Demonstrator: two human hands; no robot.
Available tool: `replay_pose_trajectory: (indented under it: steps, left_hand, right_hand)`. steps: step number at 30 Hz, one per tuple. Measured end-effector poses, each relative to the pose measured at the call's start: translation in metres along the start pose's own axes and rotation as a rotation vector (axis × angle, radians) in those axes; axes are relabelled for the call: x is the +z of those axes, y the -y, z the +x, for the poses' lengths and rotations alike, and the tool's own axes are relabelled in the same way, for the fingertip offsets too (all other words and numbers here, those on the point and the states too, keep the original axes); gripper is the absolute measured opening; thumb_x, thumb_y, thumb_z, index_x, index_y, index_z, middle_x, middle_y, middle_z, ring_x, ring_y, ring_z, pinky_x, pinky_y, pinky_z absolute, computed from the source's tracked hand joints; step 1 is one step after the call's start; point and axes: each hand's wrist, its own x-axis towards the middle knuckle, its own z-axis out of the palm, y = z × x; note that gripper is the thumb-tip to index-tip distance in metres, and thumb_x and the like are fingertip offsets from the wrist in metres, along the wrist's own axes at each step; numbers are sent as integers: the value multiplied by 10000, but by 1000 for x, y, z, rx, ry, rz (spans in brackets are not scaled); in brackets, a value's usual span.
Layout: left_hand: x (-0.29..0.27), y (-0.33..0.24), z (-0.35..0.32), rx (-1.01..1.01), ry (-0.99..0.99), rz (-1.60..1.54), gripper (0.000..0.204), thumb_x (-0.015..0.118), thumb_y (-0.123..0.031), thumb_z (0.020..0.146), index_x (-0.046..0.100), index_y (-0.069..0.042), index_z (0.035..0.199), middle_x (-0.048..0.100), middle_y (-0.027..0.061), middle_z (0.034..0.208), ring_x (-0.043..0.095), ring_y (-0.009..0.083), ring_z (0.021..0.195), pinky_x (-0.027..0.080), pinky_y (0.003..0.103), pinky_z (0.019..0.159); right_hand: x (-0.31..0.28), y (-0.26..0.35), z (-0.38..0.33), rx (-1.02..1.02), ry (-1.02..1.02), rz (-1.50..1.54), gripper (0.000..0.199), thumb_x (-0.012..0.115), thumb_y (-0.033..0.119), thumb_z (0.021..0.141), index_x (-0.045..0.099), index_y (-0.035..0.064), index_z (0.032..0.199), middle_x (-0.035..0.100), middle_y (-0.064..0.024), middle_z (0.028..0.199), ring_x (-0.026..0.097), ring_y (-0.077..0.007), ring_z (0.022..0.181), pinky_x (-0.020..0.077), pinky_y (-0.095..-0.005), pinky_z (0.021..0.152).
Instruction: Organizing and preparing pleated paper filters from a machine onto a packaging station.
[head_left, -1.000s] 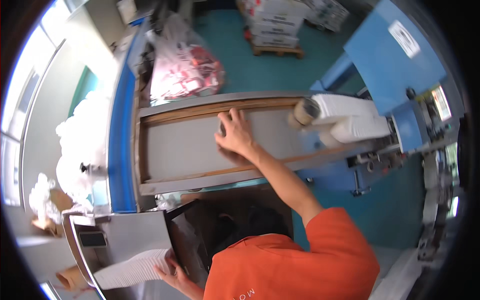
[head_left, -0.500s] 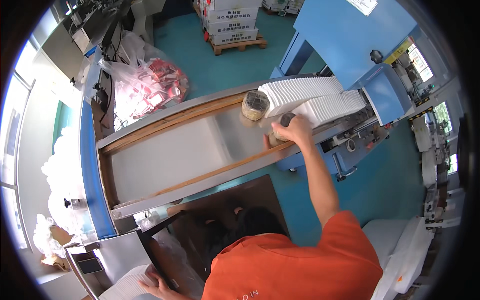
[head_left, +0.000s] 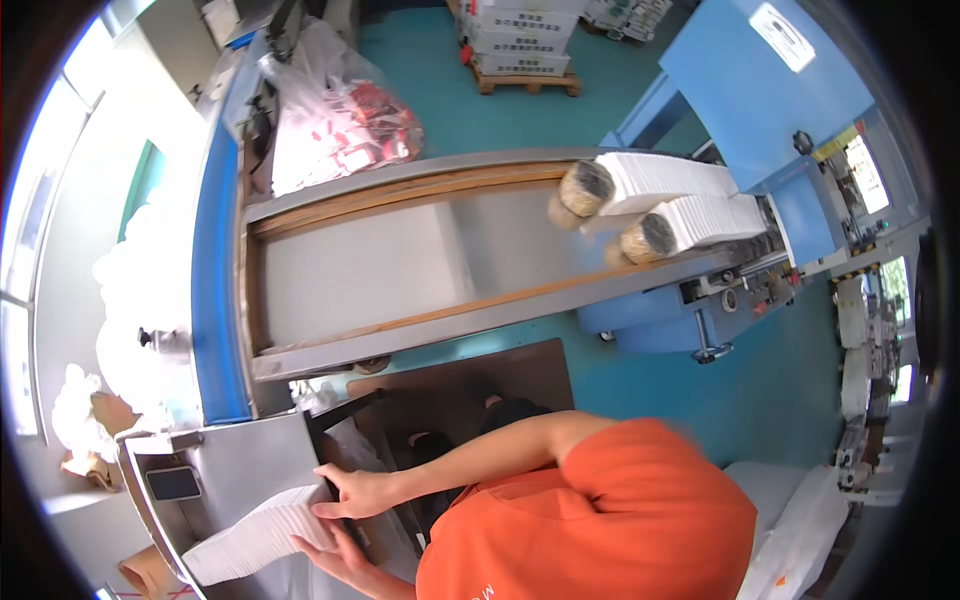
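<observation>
A row of thin white folded cartons or cards (head_left: 255, 535), standing packed face to face, lies on the metal surface at the lower left. My left hand (head_left: 340, 560) is against the near side of its right end, fingers curled on the edge. At the same end, my right hand (head_left: 362, 494) reaches across from the right, thumb and forefinger spread apart around the corner. On the long metal-floored trough, two round tape-wrapped weights (head_left: 587, 188) (head_left: 648, 238) rest against the ends of two further white rows (head_left: 665, 182) (head_left: 715, 222).
Wooden strips line the trough (head_left: 350, 250). Behind it sits a clear bag of red and white scraps (head_left: 365, 130). A blue machine (head_left: 770, 90) stands at the right. A phone-like dark screen (head_left: 174, 484) lies beside the near stack. Boxes on a pallet (head_left: 525, 80) stand farther back.
My right hand has left the nearer round weight and come down left to the stack by my left hand. The view has shifted, so the trough appears farther right.
</observation>
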Motion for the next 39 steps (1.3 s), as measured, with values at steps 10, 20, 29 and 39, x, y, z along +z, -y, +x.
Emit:
replay_pose_trajectory:
  steps: [10,20,29,39]
  left_hand:
    - [-115,-174,65,920,-781,1420,485,680,-214,883,507,-20,1292,516,179,1301,477,303,1214,389,427,1010]
    - [-140,-270,212,471,-897,1607,842,548,-675,797,493,9,1283,558,178,1228,452,291,1206,280,487,951]
    - [-163,-235,167,416,-870,1623,695,634,-603,716,608,-31,1110,518,180,1236,384,340,1247,242,583,1007]
    - [-162,-120,-62,-94,-1410,1035,743,640,-627,800,505,-21,1209,611,253,1142,570,418,1092,439,468,932]
  right_hand:
    - [68,-25,111,104,80,-70,602,656,209,916,322,-27,1358,590,-120,1144,591,-181,1033,504,-323,870]
    - [74,24,105,243,92,-101,696,676,219,903,279,-53,1406,526,-147,1238,536,-175,1105,465,-294,910]
    - [33,65,171,145,318,-529,575,696,319,880,483,-5,1305,642,-112,1101,609,-172,1008,490,-314,872]
    - [11,90,255,-123,145,-813,511,668,413,872,569,-27,1114,682,-165,977,667,-260,900,511,-333,795]
